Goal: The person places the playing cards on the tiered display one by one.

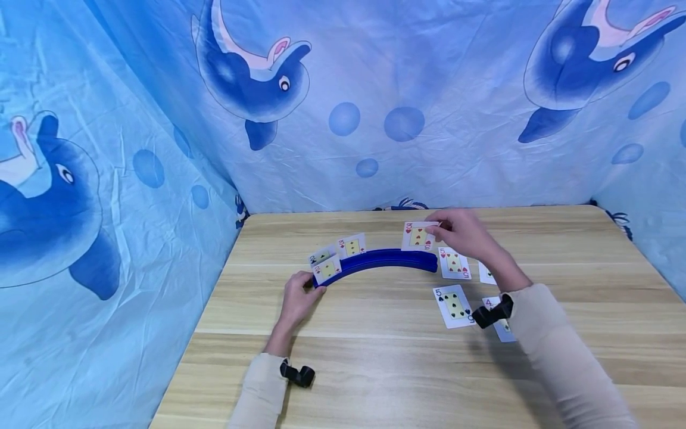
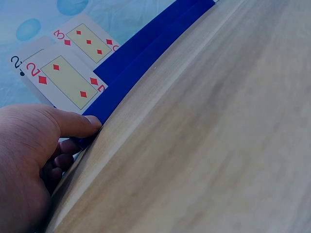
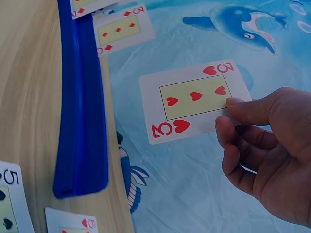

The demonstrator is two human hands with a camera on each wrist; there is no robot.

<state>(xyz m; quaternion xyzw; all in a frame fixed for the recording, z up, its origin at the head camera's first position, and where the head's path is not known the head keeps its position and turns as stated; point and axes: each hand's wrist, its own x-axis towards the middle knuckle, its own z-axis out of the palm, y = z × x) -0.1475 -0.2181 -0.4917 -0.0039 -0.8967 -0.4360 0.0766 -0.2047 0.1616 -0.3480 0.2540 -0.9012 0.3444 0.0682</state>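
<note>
A curved blue playing-card holder point(image 1: 388, 258) lies on the table, its left end gripped by my left hand point(image 1: 298, 296), thumb along the front edge. Standing in that end are a two of diamonds point(image 2: 68, 80), a black two point(image 2: 30, 60) mostly hidden behind it, and a three of diamonds point(image 2: 90, 41). My right hand point(image 1: 462, 232) pinches a three of hearts point(image 3: 194, 99) by one edge between thumb and fingers. In the head view this card overlaps the holder's back edge near its right end; in the right wrist view it appears apart from the holder.
Face up right of the holder lie a five of hearts point(image 1: 454, 263) and a black five point(image 1: 453, 307). A four point(image 1: 504, 329) and another card point(image 1: 485, 273) are partly covered by my right arm. A blue dolphin-print curtain point(image 1: 375, 179) hangs behind the wooden table point(image 1: 375, 357).
</note>
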